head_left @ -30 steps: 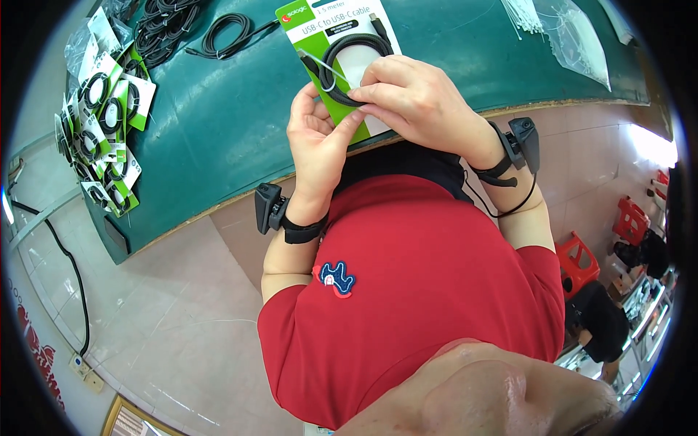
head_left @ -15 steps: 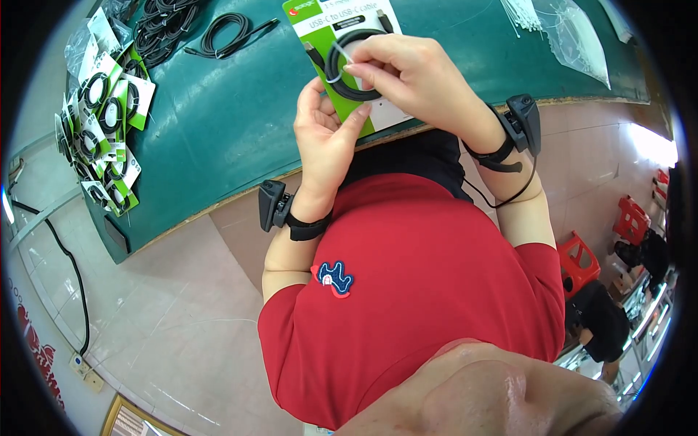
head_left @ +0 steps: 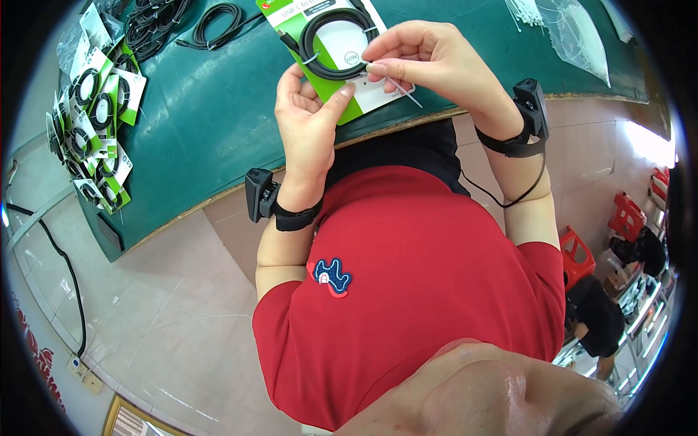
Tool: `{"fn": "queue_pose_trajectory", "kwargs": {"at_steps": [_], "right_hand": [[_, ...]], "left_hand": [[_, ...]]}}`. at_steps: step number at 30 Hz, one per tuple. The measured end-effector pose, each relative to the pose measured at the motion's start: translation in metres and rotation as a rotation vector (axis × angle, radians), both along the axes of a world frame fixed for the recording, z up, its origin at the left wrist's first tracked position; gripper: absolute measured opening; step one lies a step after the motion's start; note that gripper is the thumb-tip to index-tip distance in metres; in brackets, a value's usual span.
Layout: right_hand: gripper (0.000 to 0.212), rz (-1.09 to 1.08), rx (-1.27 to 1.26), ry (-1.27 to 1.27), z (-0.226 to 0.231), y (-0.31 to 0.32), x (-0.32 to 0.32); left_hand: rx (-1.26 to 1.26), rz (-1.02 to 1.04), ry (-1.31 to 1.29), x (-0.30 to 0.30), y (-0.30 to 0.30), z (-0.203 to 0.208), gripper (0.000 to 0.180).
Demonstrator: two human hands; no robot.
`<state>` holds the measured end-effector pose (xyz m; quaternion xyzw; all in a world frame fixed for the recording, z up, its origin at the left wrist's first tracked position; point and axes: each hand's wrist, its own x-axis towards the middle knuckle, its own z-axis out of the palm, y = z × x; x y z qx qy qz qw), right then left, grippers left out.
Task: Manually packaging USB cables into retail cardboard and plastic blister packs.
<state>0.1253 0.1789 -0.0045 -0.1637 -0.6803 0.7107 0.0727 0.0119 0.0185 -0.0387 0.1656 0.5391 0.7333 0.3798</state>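
Observation:
A green-and-white packaging card lies at a slant near the table's front edge. On it sits a coiled black cable, with white ties around the coil at several spots. My left hand grips the card's near left edge, thumb on the front and fingers behind. At the coil's lower right, my right hand pinches a thin white cable tie, whose tail sticks out below the fingers. Part of the tie is hidden by my fingertips.
Several carded cables are heaped at the table's left end. Behind them lie a black cable pile and a loose coiled cable. White ties and a clear bag of ties lie at the far right of the green table.
The card and coil have shifted slightly left and up in view. My right hand has moved from the coil's left side to its lower right, where a tie tail now shows.

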Motion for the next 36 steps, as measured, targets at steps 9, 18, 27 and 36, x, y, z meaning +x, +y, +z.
{"fn": "queue_pose_trajectory", "kwargs": {"at_steps": [9, 18, 27, 36], "right_hand": [[0.018, 0.086, -0.025, -0.121, -0.013, 0.003, 0.008], [0.015, -0.004, -0.089, -0.134, -0.004, -0.006, 0.005], [0.012, -0.175, 0.246, 0.089, -0.026, -0.014, 0.007], [0.007, -0.297, 0.755, 0.279, -0.030, -0.026, 0.004]], "left_hand": [[-0.043, 0.009, 0.299, 0.004, 0.000, 0.001, 0.051], [-0.040, 0.039, 0.307, 0.008, 0.005, -0.002, 0.051], [-0.019, 0.062, 0.185, 0.005, 0.008, -0.001, 0.051], [0.018, 0.070, 0.084, 0.003, 0.009, 0.000, 0.053]]}}
